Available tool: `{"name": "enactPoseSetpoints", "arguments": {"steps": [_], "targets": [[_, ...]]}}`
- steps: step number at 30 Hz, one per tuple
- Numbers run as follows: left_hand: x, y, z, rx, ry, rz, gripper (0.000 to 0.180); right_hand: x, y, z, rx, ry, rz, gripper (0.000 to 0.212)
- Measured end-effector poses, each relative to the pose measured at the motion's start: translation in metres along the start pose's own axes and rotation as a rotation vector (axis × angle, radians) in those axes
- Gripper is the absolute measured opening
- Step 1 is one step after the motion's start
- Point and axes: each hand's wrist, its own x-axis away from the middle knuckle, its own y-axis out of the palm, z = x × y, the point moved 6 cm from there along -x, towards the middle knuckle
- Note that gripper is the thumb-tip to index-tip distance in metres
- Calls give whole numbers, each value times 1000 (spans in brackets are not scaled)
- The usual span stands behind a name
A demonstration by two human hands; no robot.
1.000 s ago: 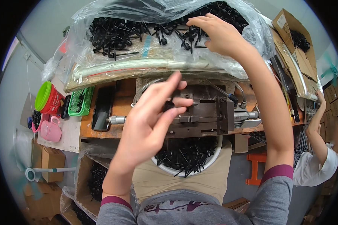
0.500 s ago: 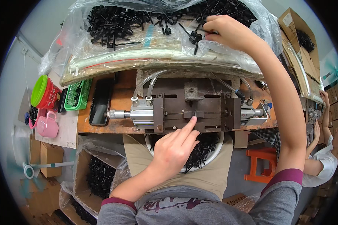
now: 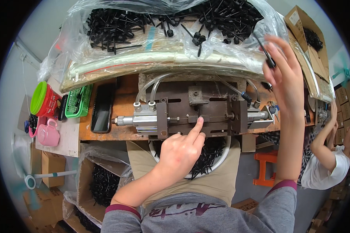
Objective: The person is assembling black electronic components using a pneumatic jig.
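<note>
My left hand (image 3: 181, 152) reaches over the front of the dark metal fixture (image 3: 175, 91). Its index finger is stretched out, with the tip on the small block (image 3: 198, 119) at the fixture's middle; the other fingers are curled and hold nothing. A thin black piece seems to stand at that fingertip, partly hidden. Raised at the right, my right hand (image 3: 284, 72) pinches a black plastic pin (image 3: 269, 58) with a long thin stem and a thicker end. Beyond the fixture, a heap of similar black pins (image 3: 112, 27) lies on clear plastic sheeting.
Silver air cylinders (image 3: 146, 118) with clear hoses flank the fixture. A dark phone (image 3: 103, 110), a green basket (image 3: 79, 101) and a pink cup (image 3: 48, 133) sit at left. Below are a tub of black pins (image 3: 208, 157) and an orange stool (image 3: 265, 167). Another person (image 3: 330, 163) works at right.
My right hand has moved from the heap toward the right and nearer, bringing a black pin with it. The left index finger stays on the block.
</note>
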Motion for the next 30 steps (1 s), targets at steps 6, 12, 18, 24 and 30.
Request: {"name": "enactPoseSetpoints", "arguments": {"steps": [6,12,18,24,30], "targets": [[-75,-75,-20,199,72,319,15,89,28,9,32,-44,-9,22],[-185,-61,-82,-303,-19,359,26,139,66,37,703,-261,-242,30],[-207,-40,-90,-370,-216,-84,29,152,96,56,948,-367,-354,27],[-190,-56,-93,-184,-6,68,27,158,111,53,947,-328,-498,30],[-173,-74,-86,-159,61,135,19,167,104,63,980,-395,-400,32]]}}
